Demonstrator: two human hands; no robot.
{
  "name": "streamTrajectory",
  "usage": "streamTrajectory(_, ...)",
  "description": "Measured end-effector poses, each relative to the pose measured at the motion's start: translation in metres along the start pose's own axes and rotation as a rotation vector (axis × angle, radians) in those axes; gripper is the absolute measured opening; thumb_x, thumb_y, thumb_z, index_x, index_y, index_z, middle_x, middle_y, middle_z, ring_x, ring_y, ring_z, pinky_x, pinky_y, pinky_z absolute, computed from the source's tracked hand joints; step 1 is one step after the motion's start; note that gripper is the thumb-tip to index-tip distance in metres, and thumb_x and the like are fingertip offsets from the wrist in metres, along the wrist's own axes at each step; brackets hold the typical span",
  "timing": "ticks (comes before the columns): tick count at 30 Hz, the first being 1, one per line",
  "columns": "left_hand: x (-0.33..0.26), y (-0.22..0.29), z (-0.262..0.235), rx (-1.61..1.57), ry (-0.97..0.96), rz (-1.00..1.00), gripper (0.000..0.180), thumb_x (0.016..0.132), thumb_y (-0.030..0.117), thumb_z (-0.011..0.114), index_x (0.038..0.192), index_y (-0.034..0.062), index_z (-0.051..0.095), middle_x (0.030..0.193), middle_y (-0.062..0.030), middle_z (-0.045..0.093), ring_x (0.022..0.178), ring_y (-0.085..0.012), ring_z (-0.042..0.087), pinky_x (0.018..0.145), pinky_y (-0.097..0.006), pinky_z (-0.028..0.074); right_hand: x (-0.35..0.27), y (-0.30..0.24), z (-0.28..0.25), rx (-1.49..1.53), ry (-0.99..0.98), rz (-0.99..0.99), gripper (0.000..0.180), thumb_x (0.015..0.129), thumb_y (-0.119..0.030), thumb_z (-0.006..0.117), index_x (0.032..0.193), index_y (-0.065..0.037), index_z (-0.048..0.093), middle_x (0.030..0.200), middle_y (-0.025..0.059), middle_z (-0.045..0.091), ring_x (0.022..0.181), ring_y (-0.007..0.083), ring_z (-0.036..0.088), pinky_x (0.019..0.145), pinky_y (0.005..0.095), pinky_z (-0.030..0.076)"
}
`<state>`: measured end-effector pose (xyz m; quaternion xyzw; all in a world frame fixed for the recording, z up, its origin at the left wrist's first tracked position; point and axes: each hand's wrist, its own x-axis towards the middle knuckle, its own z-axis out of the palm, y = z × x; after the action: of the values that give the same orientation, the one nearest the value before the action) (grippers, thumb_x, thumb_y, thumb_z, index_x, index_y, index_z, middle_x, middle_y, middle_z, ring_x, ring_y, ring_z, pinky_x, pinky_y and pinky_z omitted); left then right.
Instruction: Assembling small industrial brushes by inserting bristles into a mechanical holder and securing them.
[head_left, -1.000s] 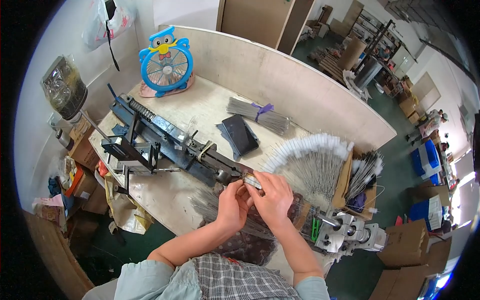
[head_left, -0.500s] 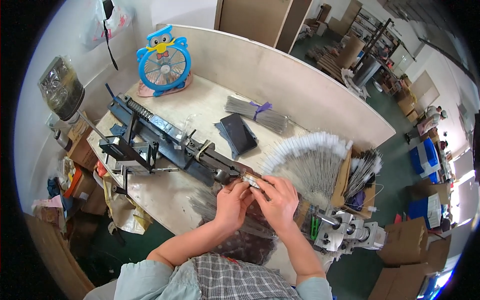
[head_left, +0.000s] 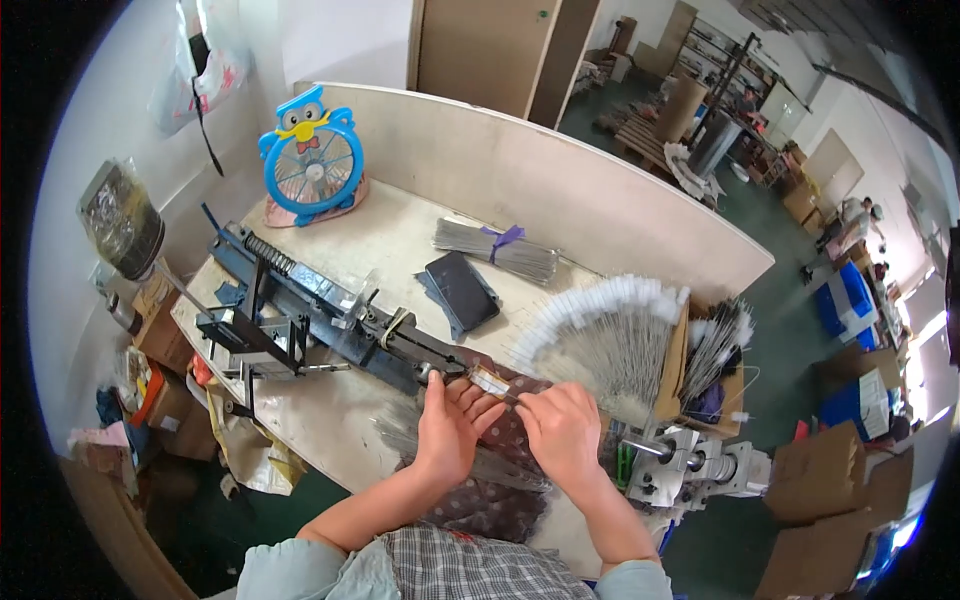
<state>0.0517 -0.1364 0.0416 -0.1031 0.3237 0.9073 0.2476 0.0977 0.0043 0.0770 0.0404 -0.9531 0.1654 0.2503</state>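
My left hand (head_left: 450, 425) and my right hand (head_left: 563, 430) meet at the near end of a long dark metal machine (head_left: 330, 320) that lies across the workbench. Between the fingertips of both hands sits a small pale rectangular piece (head_left: 490, 381), pinched from both sides right at the machine's end. A fan of thin grey rods with white tips (head_left: 610, 340) spreads out just right of my right hand. Under my wrists lies a dark spotted cloth (head_left: 490, 500) with more loose rods (head_left: 400, 435) beside it.
A tied bundle of grey rods (head_left: 495, 250) and a dark flat pouch (head_left: 462, 290) lie farther back. A blue owl-shaped fan (head_left: 310, 165) stands at the back left. A silver metal fixture (head_left: 690, 465) sits at the right front. Cardboard boxes (head_left: 820, 480) stand on the floor.
Both hands have stayed at the machine's end with the small pale piece, with only slight shifts of the fingers around it.
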Motion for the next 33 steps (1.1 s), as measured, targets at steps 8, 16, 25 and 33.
streamTrajectory(8, -0.003, -0.005, -0.011, 0.197, 0.043, -0.064, 0.051, 0.096, 0.041, 0.043, 0.128, 0.0014, 0.039, 0.124, -0.0124, 0.049, 0.11, -0.025, 0.05, 0.096, -0.042, 0.041, -0.01, 0.011, -0.017, 0.212, 0.059, 0.081, 0.013, 0.077, -0.014, 0.068, 0.088, -0.008, 0.068, 0.08, 0.0044, 0.065, 0.077, 0.0238, 0.06, 0.067, 0.0345, 0.048)
streamTrajectory(16, -0.019, 0.08, -0.143, 0.323, 0.431, 0.281, 0.031, 0.088, 0.023, 0.06, 0.114, 0.0072, 0.055, 0.109, -0.0046, 0.06, 0.088, -0.0161, 0.058, 0.076, -0.029, 0.047, -0.088, 0.035, -0.012, 0.207, -0.201, 0.254, 0.014, 0.081, -0.018, 0.065, 0.093, -0.011, 0.069, 0.08, 0.0059, 0.065, 0.068, 0.0254, 0.063, 0.058, 0.0352, 0.051)
streamTrajectory(25, -0.055, 0.234, -0.326, 0.319, 1.037, 0.633, 0.041, 0.078, 0.048, 0.071, 0.086, 0.0084, 0.064, 0.074, 0.0001, 0.059, 0.065, -0.0083, 0.053, 0.058, -0.024, 0.04, -0.092, 0.038, 0.001, 0.109, -0.561, 0.298, 0.016, 0.083, -0.021, 0.06, 0.093, -0.011, 0.068, 0.088, 0.0052, 0.062, 0.079, 0.0262, 0.063, 0.067, 0.038, 0.051)
streamTrajectory(33, -0.027, 0.122, -0.25, -0.055, 0.767, 0.429, 0.028, 0.092, 0.032, 0.051, 0.11, 0.0099, 0.053, 0.099, -0.0026, 0.057, 0.087, -0.0178, 0.057, 0.074, -0.032, 0.049, -0.103, 0.032, -0.005, -0.023, -0.611, 0.321, 0.014, 0.083, -0.022, 0.06, 0.089, -0.011, 0.066, 0.082, 0.0051, 0.06, 0.073, 0.0265, 0.063, 0.06, 0.0384, 0.051)
